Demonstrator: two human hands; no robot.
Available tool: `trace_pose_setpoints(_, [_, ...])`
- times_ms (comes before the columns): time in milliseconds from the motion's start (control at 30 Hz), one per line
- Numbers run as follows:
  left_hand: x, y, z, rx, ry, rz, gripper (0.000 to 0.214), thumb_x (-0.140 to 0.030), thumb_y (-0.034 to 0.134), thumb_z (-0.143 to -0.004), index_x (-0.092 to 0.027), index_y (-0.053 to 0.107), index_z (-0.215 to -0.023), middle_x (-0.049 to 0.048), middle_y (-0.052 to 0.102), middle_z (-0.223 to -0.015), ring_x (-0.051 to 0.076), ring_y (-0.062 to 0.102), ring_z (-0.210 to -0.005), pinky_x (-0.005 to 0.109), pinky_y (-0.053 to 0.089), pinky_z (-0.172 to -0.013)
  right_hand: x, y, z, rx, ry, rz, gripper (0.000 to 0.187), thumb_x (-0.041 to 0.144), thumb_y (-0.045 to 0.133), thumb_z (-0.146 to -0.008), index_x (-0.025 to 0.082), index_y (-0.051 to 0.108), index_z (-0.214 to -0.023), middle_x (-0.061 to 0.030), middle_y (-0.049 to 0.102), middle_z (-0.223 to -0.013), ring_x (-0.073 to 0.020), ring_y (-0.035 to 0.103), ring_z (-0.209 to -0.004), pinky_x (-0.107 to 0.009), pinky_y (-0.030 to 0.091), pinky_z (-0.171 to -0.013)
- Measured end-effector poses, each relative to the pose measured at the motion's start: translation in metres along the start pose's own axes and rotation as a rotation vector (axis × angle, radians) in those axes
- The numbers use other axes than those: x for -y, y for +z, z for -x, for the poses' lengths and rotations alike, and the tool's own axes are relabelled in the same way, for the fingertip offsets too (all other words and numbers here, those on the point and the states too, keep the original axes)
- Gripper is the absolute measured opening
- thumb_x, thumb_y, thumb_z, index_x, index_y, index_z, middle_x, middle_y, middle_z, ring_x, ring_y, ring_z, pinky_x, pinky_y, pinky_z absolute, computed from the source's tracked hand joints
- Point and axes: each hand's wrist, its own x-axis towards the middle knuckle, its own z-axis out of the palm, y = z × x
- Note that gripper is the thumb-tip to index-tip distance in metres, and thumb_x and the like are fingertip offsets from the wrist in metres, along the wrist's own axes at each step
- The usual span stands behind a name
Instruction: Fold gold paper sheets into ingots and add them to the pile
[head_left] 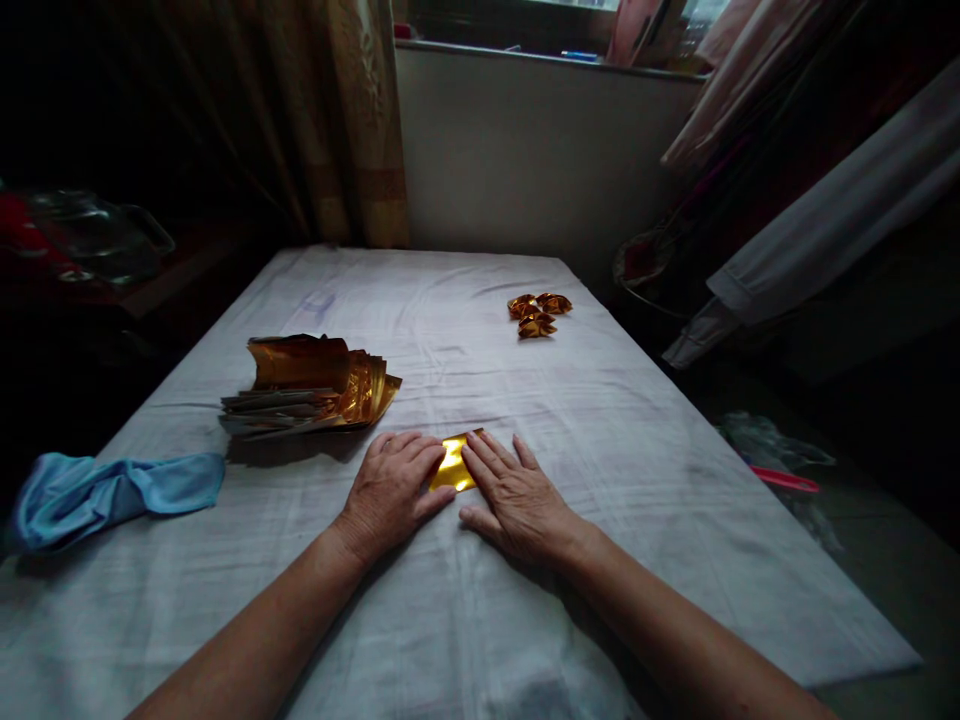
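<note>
A small piece of shiny gold foil paper (453,466) lies flat on the white cloth-covered table (442,620), between my two hands. My left hand (394,490) rests palm down on its left end, fingers lying flat and thumb along the near edge. On the right end presses my right hand (519,500), palm down with its fingers stretched and thumb apart. The paper's two ends are hidden under my fingers. Further left stands a loose, curled stack of gold foil sheets (300,365). Several folded gold foil pieces, ingot-like in shape (535,325), sit together at the far right.
A blue cloth (124,495) lies crumpled at the table's left edge. A glass jug (105,235) stands on dark furniture at the left. Beyond the table are a curtain (337,130) and a wall (525,160). Clothes (825,220) hang at the right.
</note>
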Motion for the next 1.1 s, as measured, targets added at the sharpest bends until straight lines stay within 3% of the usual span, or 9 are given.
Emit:
trace_pose_setpoints(267, [-0.006,-0.002,0.002,-0.017,0.032,-0.055,0.028,-0.034,0.068,-0.089,-0.023,0.065,-0.115,0.0073,0.068,-0.125,0.03,0.054,-0.122,0.05,0.033,-0.108,-0.016,-0.001,0.02,-0.006,0.019,0.041,0.077,0.063,0.047,-0.095,0.016,0.032,-0.155,-0.0131,0.028,-0.161,-0.0317,0.023,-0.15,-0.061,0.015,-0.121])
trace_pose_setpoints(433, [-0.03,0.003,0.004,0.001,0.204,-0.156,0.023,-0.021,0.061,-0.094,-0.027,0.066,-0.115,0.0028,0.07,-0.105,0.023,0.059,-0.099,0.042,0.04,-0.099,-0.017,0.0,0.019,-0.016,0.007,0.03,0.08,0.065,0.049,-0.094,0.017,0.032,-0.155,-0.0131,0.026,-0.162,-0.0324,0.022,-0.151,-0.061,0.015,-0.12])
trace_pose_setpoints(567, [-0.037,0.006,0.004,-0.003,0.176,-0.199,0.024,-0.02,0.06,-0.095,-0.031,0.066,-0.115,0.0012,0.068,-0.119,0.024,0.055,-0.119,0.049,0.021,-0.115,-0.017,0.0,0.019,0.002,0.021,0.003,0.08,0.065,0.047,-0.094,0.016,0.031,-0.156,-0.0125,0.025,-0.162,-0.0318,0.02,-0.151,-0.061,0.013,-0.121])
trace_pose_setpoints(700, [-0.028,0.003,0.01,-0.008,0.204,-0.24,0.027,-0.019,0.059,-0.095,-0.034,0.066,-0.117,0.0014,0.066,-0.127,0.023,0.053,-0.126,0.048,0.012,-0.12,-0.016,-0.001,0.019,0.006,0.031,-0.003,0.08,0.065,0.046,-0.095,0.016,0.029,-0.156,-0.0119,0.023,-0.162,-0.0312,0.02,-0.151,-0.061,0.013,-0.121])
trace_pose_setpoints(1100, [0.007,-0.011,0.044,-0.008,0.197,-0.261,0.044,-0.01,0.05,-0.094,-0.041,0.063,-0.122,-0.0008,0.065,-0.13,0.022,0.054,-0.129,0.05,0.015,-0.12,-0.014,0.0,0.02,-0.021,0.033,0.034,0.076,0.061,0.049,-0.095,0.016,0.034,-0.154,-0.0117,0.024,-0.162,-0.0322,0.022,-0.15,-0.061,0.016,-0.12])
